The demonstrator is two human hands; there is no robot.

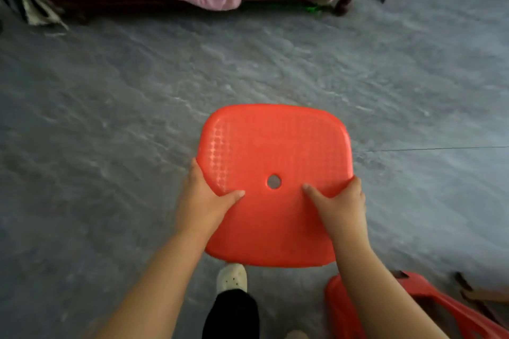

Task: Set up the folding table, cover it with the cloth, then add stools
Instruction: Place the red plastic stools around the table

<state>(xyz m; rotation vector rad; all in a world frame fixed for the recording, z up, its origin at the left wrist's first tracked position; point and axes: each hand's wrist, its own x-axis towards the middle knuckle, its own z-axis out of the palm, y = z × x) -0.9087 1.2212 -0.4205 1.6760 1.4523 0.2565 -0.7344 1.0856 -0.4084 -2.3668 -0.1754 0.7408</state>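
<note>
Both hands are on one stool. The left hand [203,201] is at the seat's left edge, its thumb lying flat across the top and its fingers curled out of sight under the rim. Between the hands, the red stool [275,146] shows only its square, rounded seat, which hides the legs. It appears to be held clear of the grey floor [110,118], in front of the person's white shoe [231,278]. The seat is moulded plastic with a dimpled texture and a small round hole [274,181] near the middle, so it should be light and stiff. It is probably glossy enough to slide in a loose hold, though the raised pattern gives the thumbs some purchase. The side rims look like the best place to take it, since fingers hooked beneath stop it tipping. The right hand [341,206] mirrors the left at the opposite edge, thumb pressed on top near the hole and fingers wrapped under. Lower right, a second red stool [413,300] lies near the person's right forearm, only partly in view. Neither the folding table nor its cloth is visible, so I cannot tell where this stool will go.
</note>
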